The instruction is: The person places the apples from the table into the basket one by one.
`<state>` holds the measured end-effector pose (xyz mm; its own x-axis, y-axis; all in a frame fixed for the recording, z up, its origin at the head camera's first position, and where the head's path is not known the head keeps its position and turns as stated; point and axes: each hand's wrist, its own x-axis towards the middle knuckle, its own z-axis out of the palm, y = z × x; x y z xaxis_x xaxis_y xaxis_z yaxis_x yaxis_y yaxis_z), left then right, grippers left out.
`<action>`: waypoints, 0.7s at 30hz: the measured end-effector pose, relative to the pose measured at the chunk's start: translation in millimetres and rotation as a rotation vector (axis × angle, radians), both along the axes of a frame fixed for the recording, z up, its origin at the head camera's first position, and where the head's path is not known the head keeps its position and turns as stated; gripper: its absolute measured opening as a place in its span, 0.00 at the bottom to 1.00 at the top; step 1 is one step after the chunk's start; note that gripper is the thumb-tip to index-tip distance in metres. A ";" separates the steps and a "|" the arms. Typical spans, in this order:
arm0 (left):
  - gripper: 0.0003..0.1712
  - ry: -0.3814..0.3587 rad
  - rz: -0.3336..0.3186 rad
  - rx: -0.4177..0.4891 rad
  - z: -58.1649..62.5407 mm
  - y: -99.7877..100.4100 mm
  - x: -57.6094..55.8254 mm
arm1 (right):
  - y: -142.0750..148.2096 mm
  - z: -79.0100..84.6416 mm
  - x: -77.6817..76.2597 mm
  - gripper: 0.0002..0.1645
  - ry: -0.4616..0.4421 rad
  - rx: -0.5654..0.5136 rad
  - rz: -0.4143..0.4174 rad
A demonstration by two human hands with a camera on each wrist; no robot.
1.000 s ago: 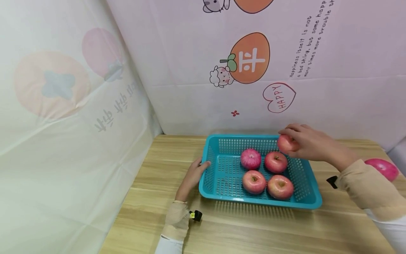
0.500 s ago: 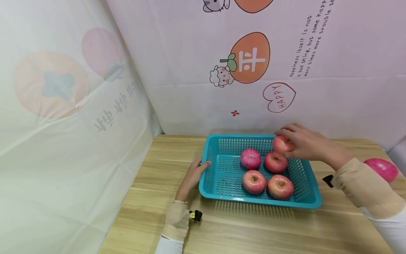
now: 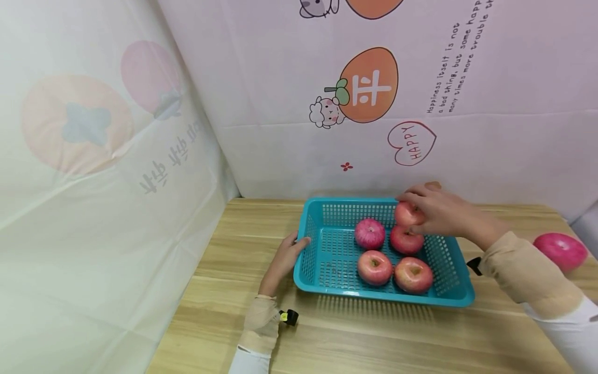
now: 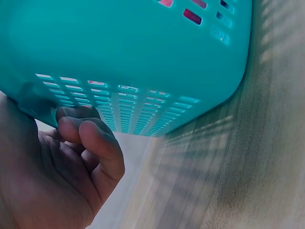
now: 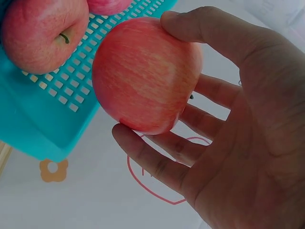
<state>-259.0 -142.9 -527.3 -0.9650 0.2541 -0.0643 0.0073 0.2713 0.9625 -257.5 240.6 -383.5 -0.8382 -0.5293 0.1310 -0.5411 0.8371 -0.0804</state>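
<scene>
My right hand [image 3: 439, 210] holds a red apple [image 5: 145, 76] between thumb and fingers, over the back right part of the turquoise basket [image 3: 374, 297]. Just below it in the head view lies another apple [image 3: 404, 241] inside the basket. Two more apples, one at front left [image 3: 375, 267] and one at front right [image 3: 413, 275], sit on the basket floor. A bright pink, ribbed round fruit or ball [image 3: 369, 234] rests beside them. At the basket's left end, my left hand [image 3: 285, 259] grips the rim, thumb inside and curled fingers [image 4: 102, 143] outside the wall.
The basket stands on a wooden table [image 3: 224, 291] against a printed white cloth [image 3: 280, 145]. To the right, behind the right forearm, lies a pink oval object [image 3: 560, 250]. Another white cloth [image 3: 93, 249] hangs along the left side.
My right hand has moved left with the apple, farther over the basket and closer above the apple there. The left hand and the basket stay where they were.
</scene>
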 end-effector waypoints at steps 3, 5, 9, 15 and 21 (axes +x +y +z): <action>0.28 0.000 0.000 0.002 0.5 0.1 0.3 | -2.3 -0.5 -0.9 0.41 -0.007 0.004 0.005; 0.28 -0.003 -0.001 0.004 0.6 0.1 0.3 | -3.8 -1.5 -1.9 0.41 -0.015 0.008 0.011; 0.29 -0.014 -0.002 0.005 1.0 -0.2 0.1 | -7.3 -4.8 -3.4 0.41 -0.035 0.018 -0.005; 0.28 -0.041 -0.011 0.003 4.8 -0.3 0.8 | -14.3 -6.8 -4.0 0.40 -0.053 0.014 -0.023; 0.28 -0.042 -0.032 0.001 24.0 1.2 9.4 | -20.3 -6.3 -5.0 0.40 -0.049 0.023 -0.019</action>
<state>-249.6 -141.7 -503.3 -0.9528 0.2852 -0.1039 -0.0240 0.2704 0.9624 -262.5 220.3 -389.8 -0.8531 -0.5160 0.0779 -0.5214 0.8489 -0.0872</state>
